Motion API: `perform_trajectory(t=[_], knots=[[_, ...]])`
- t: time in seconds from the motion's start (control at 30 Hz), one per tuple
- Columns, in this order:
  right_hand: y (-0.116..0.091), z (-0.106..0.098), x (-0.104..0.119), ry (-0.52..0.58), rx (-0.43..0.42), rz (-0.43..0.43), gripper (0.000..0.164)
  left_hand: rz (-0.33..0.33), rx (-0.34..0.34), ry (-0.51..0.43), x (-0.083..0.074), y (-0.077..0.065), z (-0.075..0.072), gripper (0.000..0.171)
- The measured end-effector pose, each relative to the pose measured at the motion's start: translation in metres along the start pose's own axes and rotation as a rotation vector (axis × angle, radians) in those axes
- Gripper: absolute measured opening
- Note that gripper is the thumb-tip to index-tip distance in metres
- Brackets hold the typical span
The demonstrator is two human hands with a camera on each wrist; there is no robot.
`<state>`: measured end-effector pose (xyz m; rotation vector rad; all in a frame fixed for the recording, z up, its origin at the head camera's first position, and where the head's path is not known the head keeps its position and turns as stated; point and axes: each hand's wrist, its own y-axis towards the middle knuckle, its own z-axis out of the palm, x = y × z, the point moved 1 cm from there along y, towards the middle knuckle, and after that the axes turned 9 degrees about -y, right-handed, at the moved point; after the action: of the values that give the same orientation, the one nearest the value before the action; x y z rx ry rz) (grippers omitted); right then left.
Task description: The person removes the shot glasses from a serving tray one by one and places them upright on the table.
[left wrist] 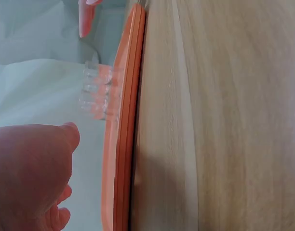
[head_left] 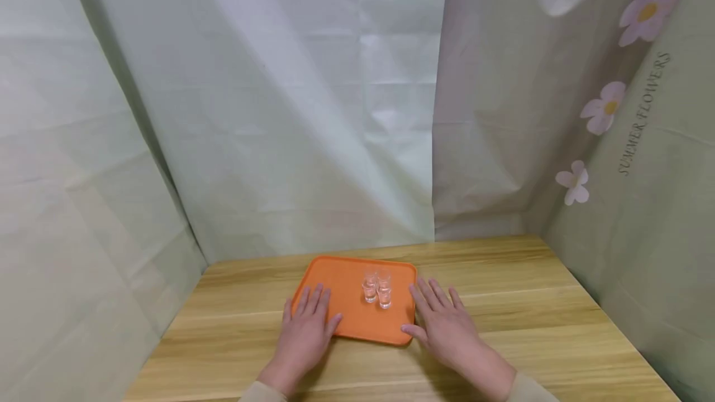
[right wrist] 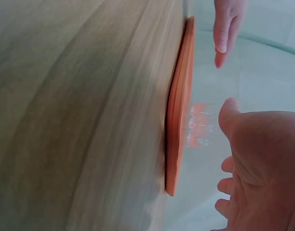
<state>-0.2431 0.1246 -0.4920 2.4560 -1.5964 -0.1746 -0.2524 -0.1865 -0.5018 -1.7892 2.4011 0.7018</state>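
Observation:
Several small clear glasses stand close together on an orange tray, right of its middle. My left hand is spread with straight fingers over the tray's left near corner. By the right edge is my right hand, its fingers also extended and apart. Both wrist views show a gap between the hands and the tray, so neither appears to touch it. In the left wrist view the glasses look faint against the pale cloth. Nothing is held by either hand.
The tray lies flat on a wood-grain table. Pale green cloth hangs behind and at both sides. Printed flowers and lettering mark the right-hand cloth.

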Motion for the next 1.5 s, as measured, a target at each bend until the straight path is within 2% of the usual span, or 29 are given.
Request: perform_trajectory(t=[0.3,0.53,0.87,1.03,1.2,1.5], knots=[[0.004,0.008,-0.001,0.006,0.001,-0.011,0.082,-0.030,0.029,-0.009,0.007,0.004,0.001,0.063],[0.008,0.013,0.001,0.036,0.064,-0.010,0.083,-0.067,0.043,-0.009,0.015,0.008,0.004,0.063],[0.014,0.017,0.003,0.040,0.074,-0.021,0.084,-0.111,0.065,-0.010,0.026,0.018,0.005,0.063],[0.015,0.021,0.002,0.037,0.084,-0.034,0.082,-0.122,0.083,-0.011,0.027,0.024,0.002,0.063],[0.014,0.017,0.004,0.043,0.130,-0.025,0.082,-0.128,0.083,-0.006,0.032,0.026,0.003,0.063],[0.016,0.026,0.003,0.007,0.148,-0.034,0.084,-0.148,0.097,-0.024,0.042,0.027,0.004,0.064]])
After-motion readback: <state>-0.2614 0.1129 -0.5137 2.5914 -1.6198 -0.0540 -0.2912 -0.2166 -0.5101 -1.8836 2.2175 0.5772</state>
